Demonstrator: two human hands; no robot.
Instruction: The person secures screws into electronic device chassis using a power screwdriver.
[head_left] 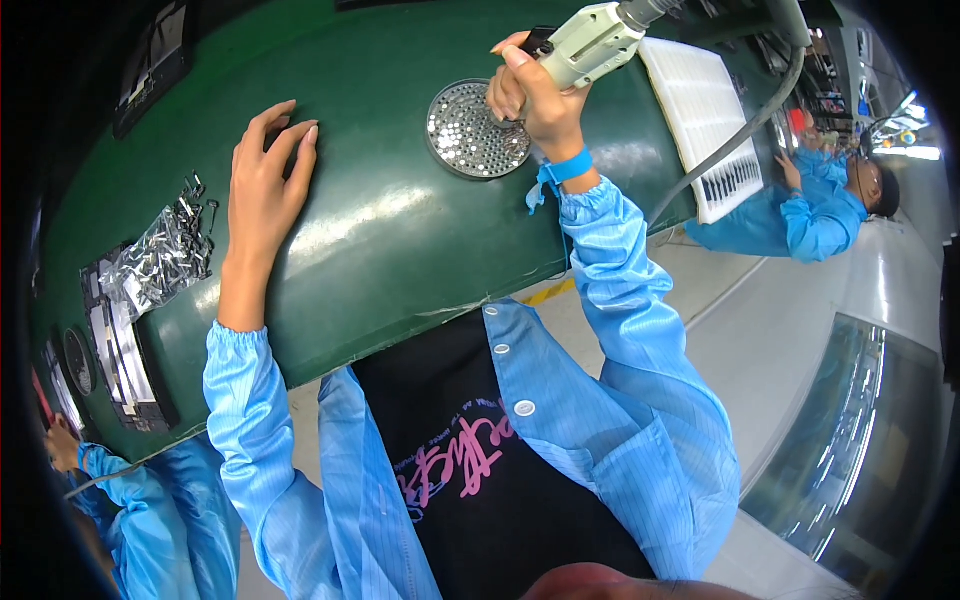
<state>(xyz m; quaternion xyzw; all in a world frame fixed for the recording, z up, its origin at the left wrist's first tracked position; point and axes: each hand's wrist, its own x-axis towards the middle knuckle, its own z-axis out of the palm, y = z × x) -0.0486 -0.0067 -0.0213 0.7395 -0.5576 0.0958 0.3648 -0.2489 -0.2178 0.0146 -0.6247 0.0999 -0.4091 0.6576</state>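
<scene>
My right hand point(540, 100) is closed around a cream-coloured electric screwdriver point(592, 48) with a grey cord at its top end. Its fingers are curled over the rim side of a round metal dish point(462, 130), whose surface is dotted with many small shiny round spots. Whether the tool's tip touches the dish is hidden behind the fingers. A blue band point(560, 178) circles my right wrist. My left hand point(268, 185) lies palm down on the green table mat point(400, 270), fingers slightly bent and apart, holding nothing.
Left of my left hand sits a clear bag of small metal parts point(165, 255), beside a dark-framed flat panel point(122, 345). Another dark panel point(155, 65) lies far left. A white slotted tray point(700, 110) stands right, crossed by a grey cable point(745, 130). People in blue work at both sides.
</scene>
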